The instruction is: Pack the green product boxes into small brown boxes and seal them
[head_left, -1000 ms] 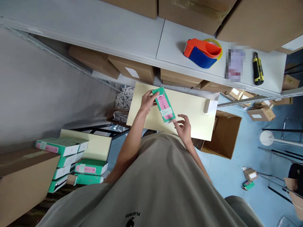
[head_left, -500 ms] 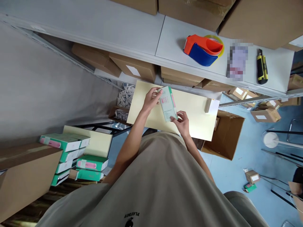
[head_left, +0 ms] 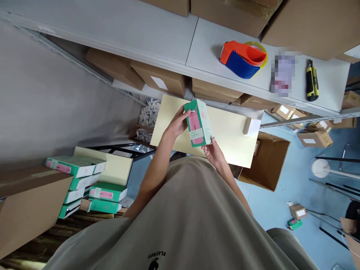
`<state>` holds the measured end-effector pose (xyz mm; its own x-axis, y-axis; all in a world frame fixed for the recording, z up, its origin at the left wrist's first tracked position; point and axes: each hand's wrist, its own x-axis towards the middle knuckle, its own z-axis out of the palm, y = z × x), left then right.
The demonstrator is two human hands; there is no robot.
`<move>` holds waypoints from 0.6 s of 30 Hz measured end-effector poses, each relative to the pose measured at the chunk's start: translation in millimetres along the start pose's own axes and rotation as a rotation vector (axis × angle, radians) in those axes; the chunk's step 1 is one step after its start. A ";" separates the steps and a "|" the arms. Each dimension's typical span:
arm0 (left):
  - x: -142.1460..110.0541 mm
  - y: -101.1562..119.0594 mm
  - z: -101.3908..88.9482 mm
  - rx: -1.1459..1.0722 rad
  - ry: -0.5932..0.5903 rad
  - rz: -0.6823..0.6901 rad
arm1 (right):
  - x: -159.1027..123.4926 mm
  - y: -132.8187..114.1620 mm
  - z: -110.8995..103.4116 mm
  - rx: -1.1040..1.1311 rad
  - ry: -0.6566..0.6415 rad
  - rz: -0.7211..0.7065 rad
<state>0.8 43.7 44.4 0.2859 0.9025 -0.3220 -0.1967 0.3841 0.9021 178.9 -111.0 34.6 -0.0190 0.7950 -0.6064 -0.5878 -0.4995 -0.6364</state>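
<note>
A green carton with a pink picture on its face (head_left: pixel 197 123) is held up above a pale yellow board (head_left: pixel 230 138) in front of me. My left hand (head_left: pixel 177 122) grips its left side with curled fingers. From below, my right hand (head_left: pixel 213 152) holds the carton's near lower corner, thumb against the side. The pink face is turned toward me.
A stack of the same green cartons (head_left: pixel 84 185) lies at my lower left beside a brown box (head_left: pixel 28 210). On the white shelf (head_left: pixel 146 35) sit an orange and blue tape dispenser (head_left: pixel 242 59) and a yellow utility knife (head_left: pixel 309 80). An open cardboard box (head_left: pixel 268 161) stands at right.
The carton has been turned from its pale side back to its pink face and lifted a little. My right hand has shifted under its near corner.
</note>
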 end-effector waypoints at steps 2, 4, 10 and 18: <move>1.4 1.4 -0.6 0.006 0.020 0.017 | -4.2 -2.5 2.6 -0.091 0.029 -0.070; 4.0 3.4 -1.2 0.042 0.066 0.026 | -8.3 -5.5 6.0 -0.201 0.078 -0.179; 10.5 4.8 12.3 0.192 0.198 0.100 | -9.6 -1.1 17.6 -0.538 0.137 -0.431; 3.3 5.8 23.0 0.262 0.186 0.142 | -5.8 3.2 13.4 -0.674 0.225 -0.450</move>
<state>22.2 44.5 55.2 0.0925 0.9726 -0.2131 0.0322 0.2109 0.9770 166.2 -112.6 42.5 0.3050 0.9158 -0.2612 0.1098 -0.3063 -0.9456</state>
